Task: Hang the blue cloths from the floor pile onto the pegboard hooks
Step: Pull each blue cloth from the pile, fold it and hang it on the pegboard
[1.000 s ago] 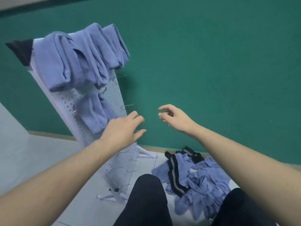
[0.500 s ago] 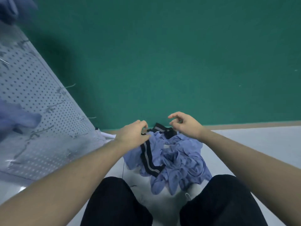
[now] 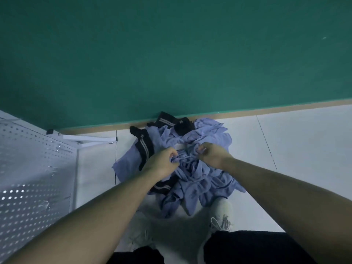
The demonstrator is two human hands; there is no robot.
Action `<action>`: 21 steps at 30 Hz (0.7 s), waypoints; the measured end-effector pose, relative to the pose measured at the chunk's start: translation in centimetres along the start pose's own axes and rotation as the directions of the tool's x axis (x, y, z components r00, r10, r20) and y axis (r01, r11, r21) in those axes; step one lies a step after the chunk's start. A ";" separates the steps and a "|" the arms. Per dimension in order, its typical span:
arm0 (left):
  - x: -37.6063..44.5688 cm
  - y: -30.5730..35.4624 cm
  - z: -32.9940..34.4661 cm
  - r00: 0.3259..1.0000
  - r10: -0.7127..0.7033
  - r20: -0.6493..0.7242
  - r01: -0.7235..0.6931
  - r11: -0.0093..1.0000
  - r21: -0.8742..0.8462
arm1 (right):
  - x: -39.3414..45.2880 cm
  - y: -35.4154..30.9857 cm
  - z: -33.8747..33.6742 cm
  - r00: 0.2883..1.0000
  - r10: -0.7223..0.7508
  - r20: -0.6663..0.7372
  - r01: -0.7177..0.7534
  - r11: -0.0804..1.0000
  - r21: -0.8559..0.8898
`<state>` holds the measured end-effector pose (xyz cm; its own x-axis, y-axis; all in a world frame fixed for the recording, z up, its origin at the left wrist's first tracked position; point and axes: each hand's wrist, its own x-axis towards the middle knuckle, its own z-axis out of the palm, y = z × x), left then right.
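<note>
Under both sets of fingers: pile of blue cloths (image 3: 192, 168) on the floor (image 3: 285, 149) | left hand (image 3: 163, 162) and right hand (image 3: 211, 153) each pinch one bunched fold, equally near | fold runs hand to hand | pegboard (image 3: 34, 168) off to my left, so the lift goes up-left | no readable writing.

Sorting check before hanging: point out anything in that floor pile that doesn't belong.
Black pieces with pale stripes are mixed into the pile of blue cloths, along its left and far side, and one more near the left hand. Both hands grip blue fabric, right hand included.
</note>
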<state>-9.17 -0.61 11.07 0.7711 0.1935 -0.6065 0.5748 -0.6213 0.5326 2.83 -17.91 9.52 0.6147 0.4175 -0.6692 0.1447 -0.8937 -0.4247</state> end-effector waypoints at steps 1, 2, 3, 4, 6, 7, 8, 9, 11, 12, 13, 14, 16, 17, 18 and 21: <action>1.0 -0.2 0.7 1.000 -0.020 0.012 0.020 0.999 -0.032 | 1.2 0.5 0.6 0.999 0.033 0.006 -0.033 0.999 -0.012; 2.0 -0.5 1.4 0.999 -0.034 0.027 0.036 0.998 -0.055 | 2.4 1.0 1.3 0.998 0.058 0.024 -0.057 0.998 -0.026; 2.9 -0.8 2.0 0.998 -0.042 0.050 0.046 0.997 -0.063 | 3.5 1.5 2.0 0.997 0.072 0.041 -0.070 0.996 -0.049; 3.8 -1.1 2.5 0.996 -0.039 0.076 0.044 0.997 -0.062 | 4.6 2.0 2.8 0.994 0.098 0.058 -0.094 0.993 -0.065; 5.6 -1.7 3.7 0.992 -0.039 0.120 0.047 0.997 -0.062 | 6.2 3.0 4.4 0.986 0.148 0.083 -0.144 0.988 -0.049; 6.2 -1.9 4.2 0.990 -0.045 0.136 0.055 0.996 -0.069 | 6.6 3.4 5.1 0.980 0.178 0.083 -0.175 0.984 -0.043; 6.7 -2.1 4.6 0.989 -0.048 0.143 0.060 0.995 -0.079 | 7.0 3.8 5.6 0.976 0.207 0.075 -0.203 0.978 -0.047; 7.1 -2.1 5.1 0.988 -0.054 0.143 0.067 0.994 -0.088 | 7.4 4.3 6.0 0.972 0.225 0.073 -0.222 0.974 -0.049; 7.6 -2.1 5.8 0.986 -0.062 0.154 0.079 0.991 -0.108 | 7.9 4.9 6.3 0.965 0.248 0.083 -0.250 0.968 0.011; 7.7 -2.0 6.1 0.985 -0.061 0.164 0.080 0.991 -0.112 | 8.0 5.0 6.1 0.957 0.276 0.083 -0.283 0.956 0.077; 7.8 -1.7 6.1 0.983 -0.063 0.171 0.083 0.990 -0.115 | 8.2 5.1 5.8 0.952 0.300 0.064 -0.307 0.936 0.171; 7.8 -1.4 6.0 0.984 -0.061 0.167 0.083 0.988 -0.129 | 8.4 4.9 5.1 0.941 0.337 0.040 -0.335 0.902 0.273; 7.9 -1.0 5.4 0.987 -0.074 0.142 0.101 0.977 -0.189 | 8.6 4.3 3.8 0.921 0.390 -0.011 -0.337 0.810 0.480; 7.8 -0.5 4.9 0.988 -0.087 0.125 0.114 0.968 -0.224 | 8.6 4.0 3.1 0.913 0.407 -0.019 -0.326 0.759 0.563; 7.6 -0.1 4.3 0.990 -0.101 0.103 0.124 0.957 -0.261 | 8.5 3.6 2.3 0.910 0.414 -0.022 -0.307 0.710 0.633; 6.2 1.4 2.1 0.994 -0.097 0.045 0.107 0.932 -0.347 | 6.2 1.0 -0.2 0.926 0.366 -0.093 -0.182 0.649 0.738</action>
<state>-4.20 -1.86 6.85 0.6987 0.2185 -0.6812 0.7128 -0.2947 0.6365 6.95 -16.26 5.05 0.6946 0.0443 -0.7181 -0.5905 -0.5350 -0.6042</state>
